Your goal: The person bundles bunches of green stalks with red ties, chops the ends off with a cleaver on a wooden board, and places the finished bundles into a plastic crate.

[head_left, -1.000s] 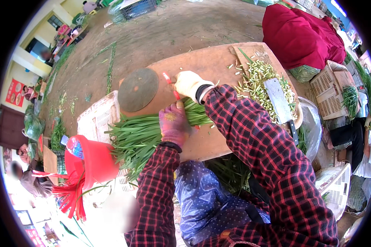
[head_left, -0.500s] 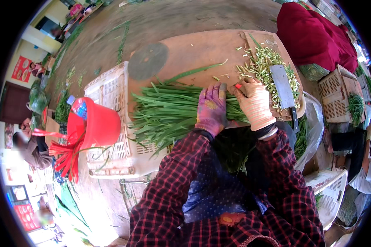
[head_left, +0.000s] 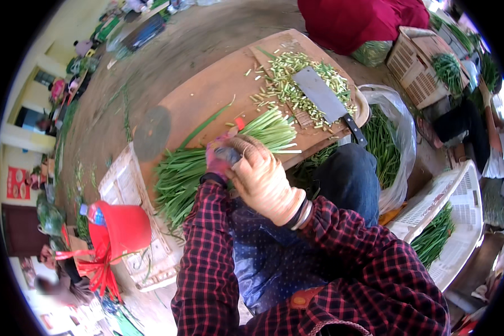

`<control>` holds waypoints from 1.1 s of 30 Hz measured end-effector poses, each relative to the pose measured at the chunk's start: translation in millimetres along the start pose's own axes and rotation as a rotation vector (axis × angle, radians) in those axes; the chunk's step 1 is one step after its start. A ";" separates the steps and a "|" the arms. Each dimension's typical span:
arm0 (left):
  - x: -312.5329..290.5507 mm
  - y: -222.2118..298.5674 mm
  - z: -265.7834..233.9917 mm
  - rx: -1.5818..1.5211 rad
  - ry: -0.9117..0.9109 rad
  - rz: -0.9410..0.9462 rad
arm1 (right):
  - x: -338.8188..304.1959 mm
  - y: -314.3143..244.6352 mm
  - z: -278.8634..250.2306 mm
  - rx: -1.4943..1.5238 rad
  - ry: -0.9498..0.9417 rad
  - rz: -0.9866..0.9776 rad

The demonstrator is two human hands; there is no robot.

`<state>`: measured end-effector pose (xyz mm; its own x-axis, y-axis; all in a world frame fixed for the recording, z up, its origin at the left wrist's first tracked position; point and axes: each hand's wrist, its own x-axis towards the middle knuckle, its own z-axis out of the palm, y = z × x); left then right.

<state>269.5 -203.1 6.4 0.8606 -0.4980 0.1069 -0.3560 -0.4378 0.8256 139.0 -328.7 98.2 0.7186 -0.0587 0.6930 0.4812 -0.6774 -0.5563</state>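
A bundle of garlic chives point(head_left: 179, 173) lies across the wooden board, with its pale cut stems point(head_left: 271, 131) pointing right. My left hand point(head_left: 219, 155), in a stained pink-purple glove and slightly blurred, is closed around the bundle's middle. Against it, my right hand point(head_left: 266, 179), in a pale orange glove, has its fingers curled over the bundle. A small red piece point(head_left: 239, 123) shows by the fingertips; what they pinch is hidden. To the right, a cleaver point(head_left: 322, 95) lies on the chopped stem ends point(head_left: 285, 73).
Left of the board, a red bucket point(head_left: 130, 231) holding a bottle and red strips stands on a white crate point(head_left: 120, 182). A clear bag of greens point(head_left: 400, 134) and another crate point(head_left: 425, 210) stand at right. Dark red cloth point(head_left: 358, 25) covers a pile behind.
My right hand has come left from the stem ends to my left hand. The stem ends are now uncovered. The whole view has turned, shifting the board and cleaver leftward in it.
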 end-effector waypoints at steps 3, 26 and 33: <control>10.8 -3.7 5.8 0.341 -0.166 0.098 | 4.0 11.1 -7.7 0.167 -0.002 0.141; 1.9 -32.4 18.9 -0.743 -0.266 -0.166 | 24.8 53.8 24.6 -0.588 -0.399 0.044; -5.8 -60.9 24.4 -0.837 -0.126 -0.188 | 47.5 50.4 34.9 -0.337 -0.375 0.242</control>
<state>277.3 -191.8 -58.0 0.8136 -0.5738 -0.0937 0.2159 0.1486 0.9651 214.8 -340.0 87.1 0.9478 -0.0184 0.3184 0.1373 -0.8776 -0.4592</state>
